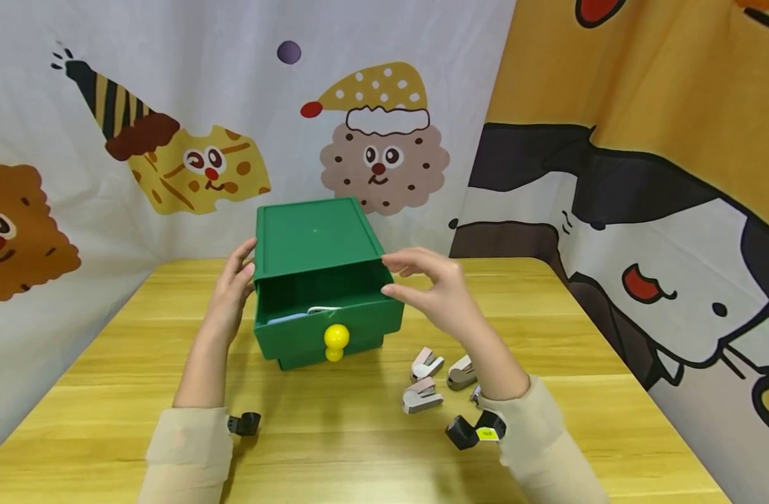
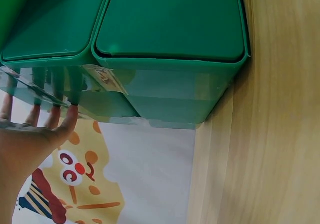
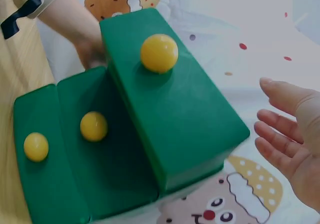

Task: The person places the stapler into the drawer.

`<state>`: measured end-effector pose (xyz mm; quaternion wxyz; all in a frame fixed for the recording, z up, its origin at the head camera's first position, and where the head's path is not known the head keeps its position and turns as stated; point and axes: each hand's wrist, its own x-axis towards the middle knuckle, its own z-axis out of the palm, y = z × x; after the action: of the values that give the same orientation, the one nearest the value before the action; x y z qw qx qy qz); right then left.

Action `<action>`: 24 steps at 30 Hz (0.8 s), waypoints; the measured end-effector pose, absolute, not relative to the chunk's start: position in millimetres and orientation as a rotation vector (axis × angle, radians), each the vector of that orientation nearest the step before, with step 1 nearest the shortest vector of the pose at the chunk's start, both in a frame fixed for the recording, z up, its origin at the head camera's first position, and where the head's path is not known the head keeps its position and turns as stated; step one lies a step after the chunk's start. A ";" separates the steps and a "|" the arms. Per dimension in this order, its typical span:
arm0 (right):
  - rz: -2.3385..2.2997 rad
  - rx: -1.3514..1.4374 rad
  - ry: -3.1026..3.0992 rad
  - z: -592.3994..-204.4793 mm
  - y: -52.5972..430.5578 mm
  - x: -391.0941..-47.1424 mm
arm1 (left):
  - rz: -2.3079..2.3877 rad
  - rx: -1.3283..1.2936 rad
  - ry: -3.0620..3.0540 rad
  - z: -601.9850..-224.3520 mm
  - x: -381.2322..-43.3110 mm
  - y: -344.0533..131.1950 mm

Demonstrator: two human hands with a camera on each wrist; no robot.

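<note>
A green drawer cabinet [image 1: 318, 234] with yellow round knobs stands on the table; in the right wrist view its drawers are stacked, and the top drawer [image 3: 175, 109] is pulled out. Inside that drawer, in the head view, a white curved item [image 1: 323, 309] and a pale blue edge show; their kinds are unclear. My left hand [image 1: 228, 290] rests on the cabinet's left side, its extended fingers against the wall in the left wrist view. Beside the right side is my right hand [image 1: 436, 283], thumb and fingers spread, holding nothing. The right wrist view shows a gap between it and the drawer.
Small staplers [image 1: 422, 397] in pink, white and grey lie on the table [image 1: 334, 448] to the cabinet's right, partly behind the right forearm. A shiny small item [image 1: 475, 395] by the right wrist is mostly hidden. A printed curtain [image 1: 233, 84] hangs behind the table.
</note>
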<state>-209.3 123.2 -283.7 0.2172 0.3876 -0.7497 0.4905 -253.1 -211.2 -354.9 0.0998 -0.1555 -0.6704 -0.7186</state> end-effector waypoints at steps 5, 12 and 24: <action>1.386 1.016 -2.060 -296.8 139.7 -207.4 | -2.122 -0.451 -1.991 -355.3 -251.7 -211.7; 1.405 0.954 -2.124 -313.9 160.7 -207.9 | -2.120 -0.454 -1.995 -356.1 -252.1 -211.5; 1.443 0.909 -2.401 -352.4 195.7 -220.7 | -2.126 -0.471 -1.983 -355.0 -253.3 -210.7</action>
<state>-220.7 195.7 -352.4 0.0980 0.3072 -0.8114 0.4876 -253.3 -210.7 -355.0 0.0978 -0.1591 -0.6701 -0.7184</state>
